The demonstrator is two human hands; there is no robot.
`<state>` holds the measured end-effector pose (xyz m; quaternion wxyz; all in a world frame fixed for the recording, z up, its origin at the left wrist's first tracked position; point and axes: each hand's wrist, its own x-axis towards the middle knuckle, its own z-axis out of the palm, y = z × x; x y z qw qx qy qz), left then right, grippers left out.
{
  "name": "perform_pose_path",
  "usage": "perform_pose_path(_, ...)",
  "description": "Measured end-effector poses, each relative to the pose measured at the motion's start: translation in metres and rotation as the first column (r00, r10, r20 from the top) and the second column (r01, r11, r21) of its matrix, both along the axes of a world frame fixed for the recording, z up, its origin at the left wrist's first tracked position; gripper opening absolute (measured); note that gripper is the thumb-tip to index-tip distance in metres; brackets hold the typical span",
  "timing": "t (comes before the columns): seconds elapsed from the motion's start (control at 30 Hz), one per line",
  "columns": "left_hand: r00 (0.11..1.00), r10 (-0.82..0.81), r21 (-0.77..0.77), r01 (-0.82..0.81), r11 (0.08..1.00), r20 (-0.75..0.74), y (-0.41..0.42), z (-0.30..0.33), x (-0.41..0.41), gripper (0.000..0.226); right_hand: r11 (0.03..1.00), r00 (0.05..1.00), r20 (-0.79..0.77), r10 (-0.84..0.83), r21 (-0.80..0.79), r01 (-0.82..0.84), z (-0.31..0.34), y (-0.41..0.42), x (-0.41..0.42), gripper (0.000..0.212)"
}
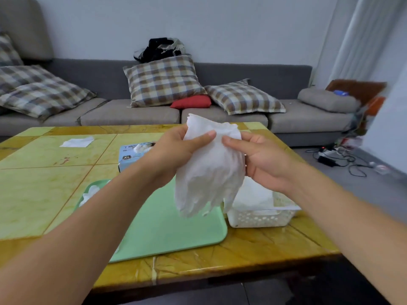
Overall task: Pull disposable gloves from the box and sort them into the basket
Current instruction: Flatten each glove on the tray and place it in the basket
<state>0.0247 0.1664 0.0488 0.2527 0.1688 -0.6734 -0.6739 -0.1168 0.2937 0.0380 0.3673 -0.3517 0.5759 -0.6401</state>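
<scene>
Item: white glove (209, 172), pinched at cuff by my left hand (176, 150) and right hand (262, 159). Step: sorting. Next, I judge: lower into basket (262, 219).

The yellow table (44, 183) bears a glove box (130, 158), green tray (176, 234), white basket (259, 219) and tissue (77, 142).

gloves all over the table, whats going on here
A person is sorting disposable gloves. Both hands, the left hand and the right hand, pinch one white glove by its cuff above the green tray, fingers dangling. The glove box sits behind the left hand. The white basket to the right already holds some white material.
</scene>
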Motion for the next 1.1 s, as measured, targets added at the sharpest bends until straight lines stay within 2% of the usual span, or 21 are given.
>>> perform_pose_path(0.07,0.999,-0.041,0.032,0.041,0.999,-0.014,0.007,0.010,-0.021,0.022,1.000,0.999,-0.036,-0.010,-0.002,0.010,0.019,0.013,-0.018,0.035)
perform_pose_path(0.17,0.996,-0.088,0.031,0.088,0.996,-0.009,0.017,0.020,-0.053,0.022,0.998,0.999,-0.034,-0.035,0.054,0.037,0.036,0.027,-0.044,0.052)
perform_pose_path(0.33,0.991,-0.093,-0.018,0.095,0.995,0.096,0.014,0.025,-0.105,0.019,0.981,0.988,-0.027,-0.153,0.115,0.155,0.036,0.020,-0.086,0.029)
perform_pose_path(0.4,0.994,-0.053,-0.052,0.058,0.997,0.093,0.008,0.031,-0.123,0.021,0.974,0.976,-0.058,-0.208,0.083,0.212,0.041,0.012,-0.102,0.021)
perform_pose_path(0.47,0.999,-0.041,-0.085,0.043,0.995,0.031,0.002,0.043,-0.137,0.019,0.972,0.970,-0.068,-0.234,-0.008,0.234,0.050,0.005,-0.120,0.027)
perform_pose_path(0.53,0.998,-0.053,-0.152,0.046,0.987,-0.040,-0.001,0.054,-0.146,0.017,0.967,0.968,-0.071,-0.239,-0.111,0.230,0.057,0.004,-0.132,0.033)
perform_pose_path(0.63,0.991,-0.081,-0.317,0.045,0.947,-0.103,-0.009,0.048,-0.150,0.021,0.956,0.953,-0.173,-0.248,-0.202,0.212,0.044,0.008,-0.139,0.022)
perform_pose_path(0.7,0.990,-0.116,-0.400,0.075,0.913,-0.077,-0.016,0.021,-0.148,0.022,0.958,0.936,-0.246,-0.250,-0.199,0.204,0.016,0.012,-0.140,0.018)
perform_pose_path(0.77,0.986,-0.164,-0.453,0.156,0.878,0.022,-0.022,-0.017,-0.139,0.020,0.975,0.910,-0.352,-0.220,-0.111,0.193,-0.017,0.019,-0.138,0.018)
perform_pose_path(0.83,0.961,-0.216,-0.523,0.275,0.806,0.173,-0.025,-0.052,-0.127,0.016,0.986,0.864,-0.482,-0.144,0.003,0.166,-0.047,0.028,-0.133,0.019)
perform_pose_path(0.9,0.913,-0.222,-0.614,0.396,0.683,0.342,-0.025,-0.076,-0.115,0.012,0.987,0.801,-0.599,0.016,0.139,0.084,-0.068,0.036,-0.128,0.013)
perform_pose_path(0.97,0.872,-0.189,-0.709,0.479,0.518,0.452,-0.020,-0.087,-0.106,0.014,0.945,0.651,-0.716,0.251,0.328,-0.003,-0.078,0.041,-0.123,0.010)
perform_pose_path(1.03,0.813,-0.145,-0.743,0.576,0.341,0.564,-0.012,-0.088,-0.102,0.020,0.880,0.484,-0.764,0.426,0.474,-0.027,-0.077,0.043,-0.119,0.008)
perform_pose_path(1.1,0.718,-0.100,-0.679,0.687,0.258,0.689,-0.002,-0.081,-0.105,0.031,0.847,0.403,-0.770,0.495,0.532,-0.024,-0.074,0.043,-0.114,0.009)
